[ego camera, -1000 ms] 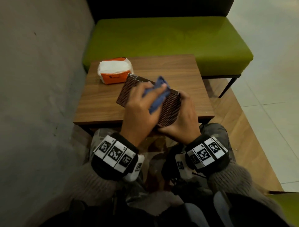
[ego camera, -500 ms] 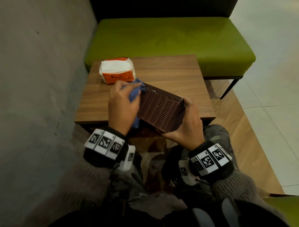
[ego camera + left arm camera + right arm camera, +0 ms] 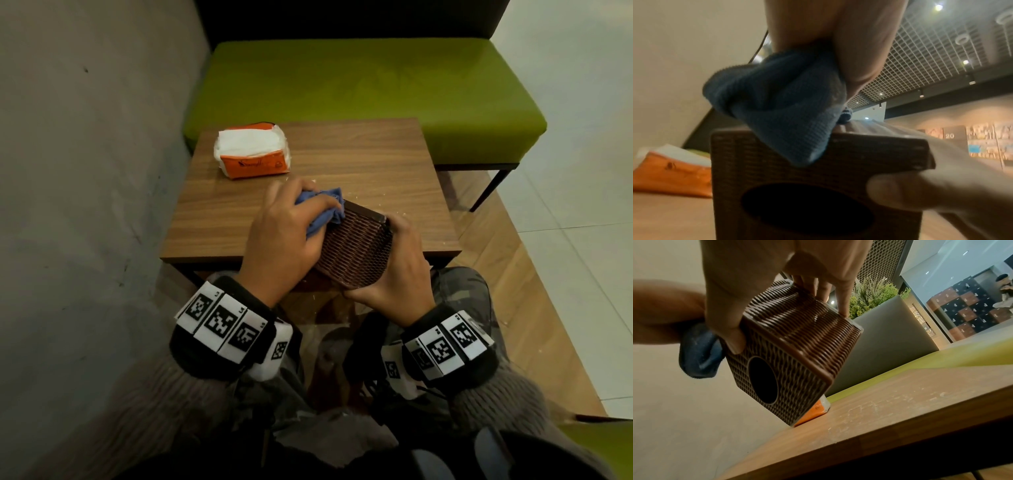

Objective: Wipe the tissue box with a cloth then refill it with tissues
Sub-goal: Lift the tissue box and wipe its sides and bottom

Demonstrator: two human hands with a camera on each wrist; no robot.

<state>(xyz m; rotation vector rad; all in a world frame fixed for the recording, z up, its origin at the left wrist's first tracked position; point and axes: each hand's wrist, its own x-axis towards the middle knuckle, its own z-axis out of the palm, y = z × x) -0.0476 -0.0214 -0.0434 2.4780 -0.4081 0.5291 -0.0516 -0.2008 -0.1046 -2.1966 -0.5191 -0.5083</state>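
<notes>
Above the surface's (image 3: pixel 359 154) near edge, right hand (image 3: pixel 394 274) grips the tissue box (image 3: pixel 356 253), left hand (image 3: pixel 281 240) clutching the cloth (image 3: pixel 325 209) at its eleven o'clock corner: wiping underway; remaining faces next.

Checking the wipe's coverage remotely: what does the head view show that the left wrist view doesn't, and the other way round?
Head only: the woven side of the tissue box facing up, the green bench, the whole table. Left wrist only: the box's dark round opening, nothing visible inside. Both: the left hand gripping the blue cloth against the box, the right hand holding it, the orange tissue pack behind.
</notes>
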